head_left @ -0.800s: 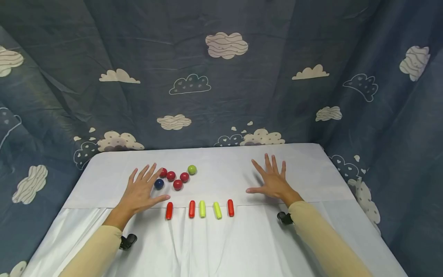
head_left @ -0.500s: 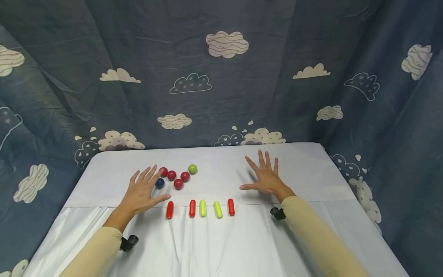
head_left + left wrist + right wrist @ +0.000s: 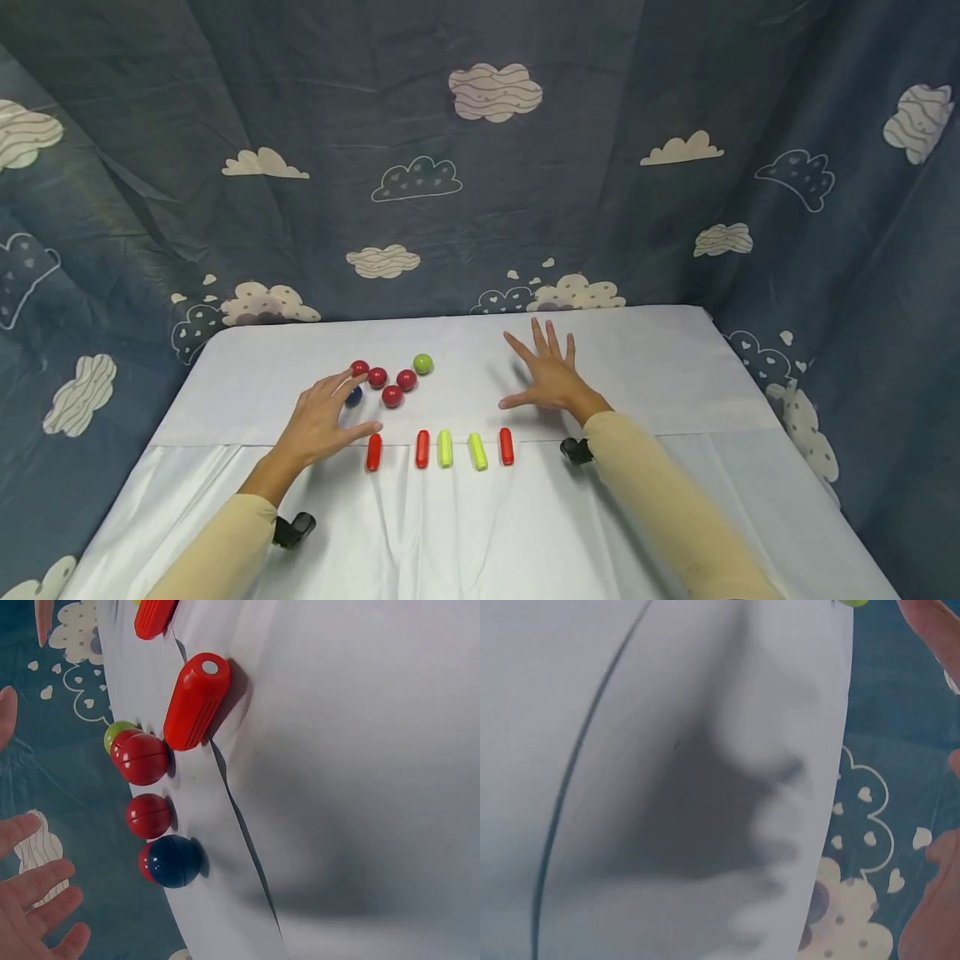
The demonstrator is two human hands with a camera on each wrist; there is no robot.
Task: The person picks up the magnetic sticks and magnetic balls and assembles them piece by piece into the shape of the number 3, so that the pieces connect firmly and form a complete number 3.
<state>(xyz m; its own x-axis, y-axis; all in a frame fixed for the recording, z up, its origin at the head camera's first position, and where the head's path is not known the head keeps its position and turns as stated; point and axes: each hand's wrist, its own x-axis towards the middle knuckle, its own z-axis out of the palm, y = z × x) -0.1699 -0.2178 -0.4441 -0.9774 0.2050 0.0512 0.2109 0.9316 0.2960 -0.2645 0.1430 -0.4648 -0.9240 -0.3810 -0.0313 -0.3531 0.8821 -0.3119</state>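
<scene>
My left hand point(image 3: 318, 423) hovers over the left of the table, fingers spread and holding nothing. Just beyond its fingertips lie several red balls point(image 3: 392, 396) and a dark blue ball point(image 3: 354, 397), partly hidden behind the fingers. A green ball point(image 3: 423, 363) sits at the back of this group. Below the thumb is a red ridged stick point(image 3: 373, 452), the leftmost in a row with more red sticks point(image 3: 422, 449) and yellow-green sticks point(image 3: 477, 452). My right hand point(image 3: 555, 382), fingers spread, is above bare cloth to the right of the balls, touching nothing.
A white cloth point(image 3: 720, 500) covers the table, with a seam running across it under the stick row. Behind and at both sides hangs a dark blue curtain point(image 3: 570, 200) with cloud prints. A black wrist camera point(image 3: 294, 530) juts from the left sleeve.
My right hand has moved left across the table towards the balls. The left hand has shifted slightly, its fingers now covering more of the blue ball. The balls and sticks lie as before.
</scene>
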